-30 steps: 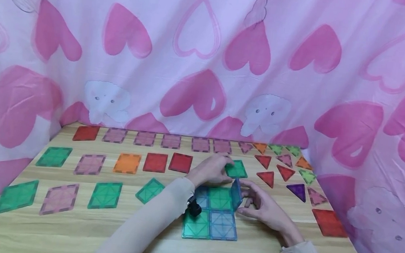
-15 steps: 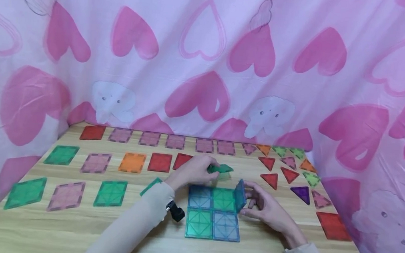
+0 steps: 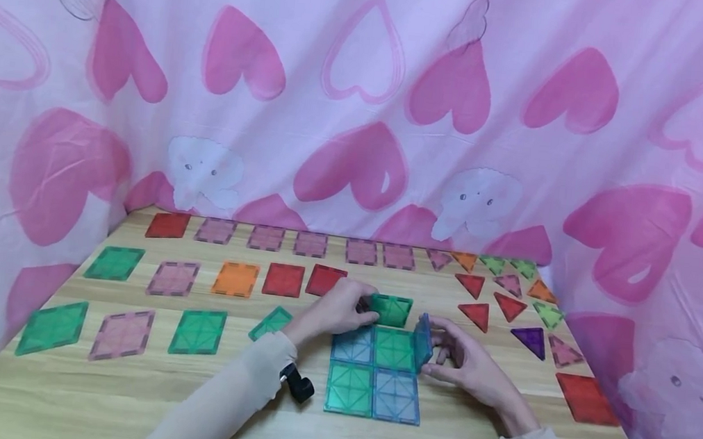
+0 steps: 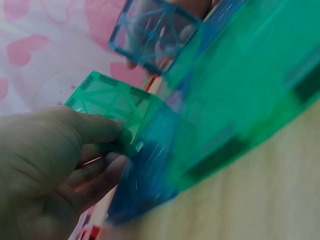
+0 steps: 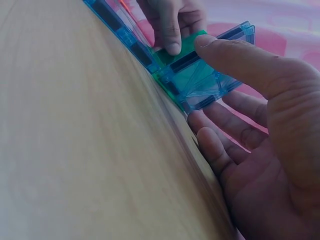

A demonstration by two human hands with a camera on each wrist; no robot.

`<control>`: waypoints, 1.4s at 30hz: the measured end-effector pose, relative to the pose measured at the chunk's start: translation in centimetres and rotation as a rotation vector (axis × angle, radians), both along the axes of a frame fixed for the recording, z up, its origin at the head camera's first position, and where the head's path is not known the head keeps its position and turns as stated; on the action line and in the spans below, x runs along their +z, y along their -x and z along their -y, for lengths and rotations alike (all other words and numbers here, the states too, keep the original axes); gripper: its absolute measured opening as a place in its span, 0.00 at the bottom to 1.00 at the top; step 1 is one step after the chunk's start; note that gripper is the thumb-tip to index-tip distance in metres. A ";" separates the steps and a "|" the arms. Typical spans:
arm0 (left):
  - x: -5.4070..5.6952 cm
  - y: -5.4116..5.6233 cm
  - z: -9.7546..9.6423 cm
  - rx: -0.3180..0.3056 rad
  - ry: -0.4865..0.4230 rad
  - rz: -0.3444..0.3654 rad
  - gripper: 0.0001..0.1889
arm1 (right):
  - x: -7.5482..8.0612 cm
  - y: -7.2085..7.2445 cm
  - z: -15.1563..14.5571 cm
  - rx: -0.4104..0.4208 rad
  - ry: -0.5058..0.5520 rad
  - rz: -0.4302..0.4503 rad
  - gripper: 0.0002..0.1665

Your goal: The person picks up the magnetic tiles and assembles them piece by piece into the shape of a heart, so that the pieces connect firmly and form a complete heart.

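Observation:
Four-by-window layout aside, a two-by-two block lies flat, made of a far blue magnetic tile (image 3: 351, 345), a far green tile (image 3: 395, 349), a near green tile (image 3: 349, 388) and a near blue tile (image 3: 395, 395). My left hand (image 3: 344, 307) pinches another green square tile (image 3: 391, 310) by its left side, tilted up just beyond the block's far edge. At the block's right edge a blue square tile (image 3: 422, 342) stands upright. My right hand (image 3: 467, 359) holds it, with the thumb (image 5: 225, 50) on its near edge and fingers behind.
Pink, red, orange and green square tiles (image 3: 236, 279) lie in rows to the left and back. Several triangle tiles (image 3: 473, 315) and a red square (image 3: 587, 398) lie at right. A pink heart-print curtain (image 3: 356, 164) hangs behind the table.
My left hand has picked the green tile off the table, tipped it up and brought it nearer the block's far edge. My right hand keeps holding the upright blue tile.

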State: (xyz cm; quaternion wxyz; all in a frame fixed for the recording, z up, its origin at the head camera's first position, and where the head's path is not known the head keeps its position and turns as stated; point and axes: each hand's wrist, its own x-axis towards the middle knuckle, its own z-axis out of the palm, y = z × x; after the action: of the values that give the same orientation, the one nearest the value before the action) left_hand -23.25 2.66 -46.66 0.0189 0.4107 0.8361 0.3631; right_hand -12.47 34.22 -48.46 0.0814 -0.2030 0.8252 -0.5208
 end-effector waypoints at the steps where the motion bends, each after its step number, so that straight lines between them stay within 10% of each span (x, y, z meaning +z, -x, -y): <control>1: 0.0 -0.1 -0.2 -0.018 -0.003 0.006 0.07 | 0.1 0.0 0.1 -0.005 0.003 0.004 0.47; 23: 0.0 -0.1 0.3 -0.048 -0.023 0.101 0.04 | 1.7 -0.3 -1.3 -0.040 0.037 0.022 0.51; 34: -0.6 -0.5 -0.3 -0.050 -0.028 0.127 0.03 | 4.8 -6.1 -11.1 -0.520 0.329 -0.281 0.44; 42: -0.9 -0.4 -0.3 -0.061 -0.036 0.121 0.04 | 4.1 -9.8 -15.0 -1.017 -0.293 -0.062 0.50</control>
State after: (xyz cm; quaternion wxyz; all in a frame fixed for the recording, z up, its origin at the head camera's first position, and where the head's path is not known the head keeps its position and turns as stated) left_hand -22.88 2.95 -47.59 0.0730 0.4134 0.8140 0.4015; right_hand -2.65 49.20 -44.32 -0.1784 0.2209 0.8857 -0.3674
